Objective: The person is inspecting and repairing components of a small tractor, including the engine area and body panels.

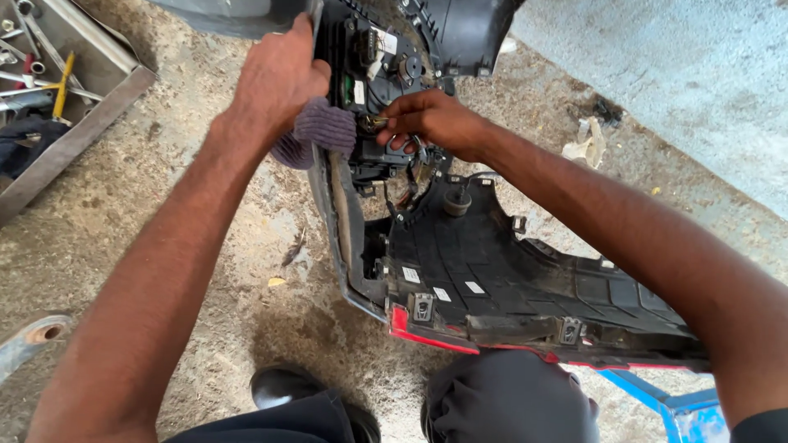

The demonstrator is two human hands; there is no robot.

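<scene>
Fingers of my right hand [431, 121] pinch a small plug [376, 123] at twelve o'clock; my left hand [279, 78] grips the black panel [492, 271] with a cloth [316, 131]. I think I'm unplugging; next needs a gentle pull.

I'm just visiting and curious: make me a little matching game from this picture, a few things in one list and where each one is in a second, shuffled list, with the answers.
Things:
1. grey-purple knitted cloth
2. metal tray of hand tools
3. crumpled pale rag
4. black plastic vehicle body panel with a red edge

Places:
A. top left corner, on the dirt ground
B. under the left hand, against the panel's edge
C. on the ground at the right, near the concrete slab
D. centre, in front of the person's knees, right hand at its wiring

Pairs: 1-B, 2-A, 3-C, 4-D
</scene>
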